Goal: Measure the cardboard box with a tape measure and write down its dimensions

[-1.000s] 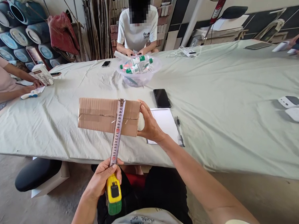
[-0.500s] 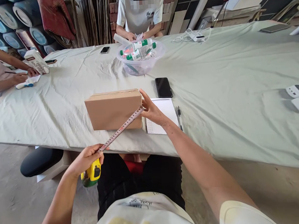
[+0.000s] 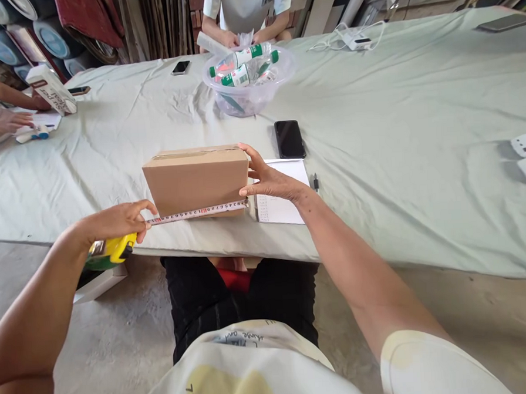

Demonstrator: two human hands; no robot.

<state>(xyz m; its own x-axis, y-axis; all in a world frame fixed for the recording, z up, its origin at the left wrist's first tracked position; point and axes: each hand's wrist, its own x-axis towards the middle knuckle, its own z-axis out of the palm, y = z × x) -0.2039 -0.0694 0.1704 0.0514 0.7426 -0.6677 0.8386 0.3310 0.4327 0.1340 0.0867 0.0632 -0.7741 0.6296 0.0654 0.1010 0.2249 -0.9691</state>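
Now the left hand (image 3: 114, 221) fingers wrap a yellow tape measure (image 3: 110, 251). The right hand (image 3: 268, 182), fingers spread, presses its tip against the brown cardboard box (image 3: 195, 178). Best to pull it straight.

One head-worn camera looks forward and down across the desk (image 3: 395, 125) from its near edge. The left hand (image 3: 117, 221) and right hand (image 3: 268, 182) lie close beneath it, mid-frame.
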